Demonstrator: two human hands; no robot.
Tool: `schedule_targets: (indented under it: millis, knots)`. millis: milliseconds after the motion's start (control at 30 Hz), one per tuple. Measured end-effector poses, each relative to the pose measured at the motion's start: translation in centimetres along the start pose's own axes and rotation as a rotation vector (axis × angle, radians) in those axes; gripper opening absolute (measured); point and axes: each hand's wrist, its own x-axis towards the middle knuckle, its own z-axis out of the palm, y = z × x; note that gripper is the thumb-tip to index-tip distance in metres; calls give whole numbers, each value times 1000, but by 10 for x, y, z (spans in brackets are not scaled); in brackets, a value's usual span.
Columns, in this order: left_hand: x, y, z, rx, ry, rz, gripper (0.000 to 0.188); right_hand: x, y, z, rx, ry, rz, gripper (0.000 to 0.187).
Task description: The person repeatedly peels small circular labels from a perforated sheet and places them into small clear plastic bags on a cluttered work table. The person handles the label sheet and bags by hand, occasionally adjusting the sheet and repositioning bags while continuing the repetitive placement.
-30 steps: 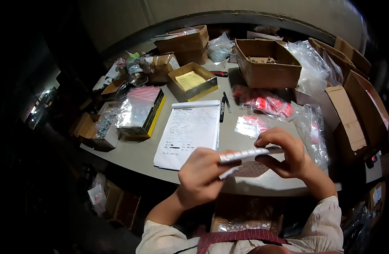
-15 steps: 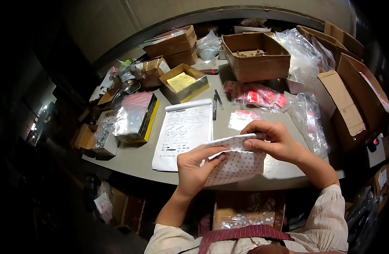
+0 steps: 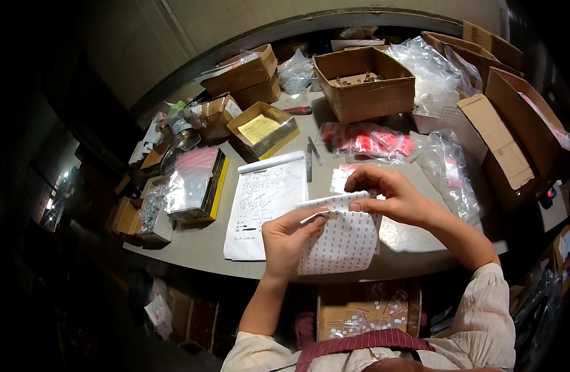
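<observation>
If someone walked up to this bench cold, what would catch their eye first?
First, the white sticker sheet covered in rows of small labels, held near the table's front edge by the left hand and right hand. Next, the red packets in clear bags just beyond, and the open cardboard box at the back.

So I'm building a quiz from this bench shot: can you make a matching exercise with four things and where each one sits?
Things:
1. label sheet
2. written notepad
3. open cardboard box
4. red packets in a clear bag

Places:
A. far side of the table
B. between both hands
C. flat, left of the hands
D. just in front of the big box

Pairs: 1-B, 2-C, 3-A, 4-D
</observation>
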Motion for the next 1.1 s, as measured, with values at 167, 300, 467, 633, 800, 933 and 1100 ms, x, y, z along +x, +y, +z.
schedule_targets:
  millis: [167,300,467,633,800,933,1100]
  knots:
    - [2,-2,3,-22,5,9,22,-1,-3,-3,-75,50,-36,34]
    - [2,-3,3,-25,5,11,22,-4,-12,-7,-96,20,35,36]
    - [2,-5,0,-59,-23,-18,22,-4,-11,-7,4,11,42,36]
    - [10,-4,1,-87,-64,-176,22,5,3,-18,-72,-77,44,32]
    - [41,-15,8,26,-151,-214,22,14,13,-56,-283,37,101,34]
    - [64,-32,20,-4,-236,-293,21,11,20,-72,-269,121,72,32]
    - [74,-64,14,-109,-187,-365,19,-11,26,-50,-492,131,58,21]
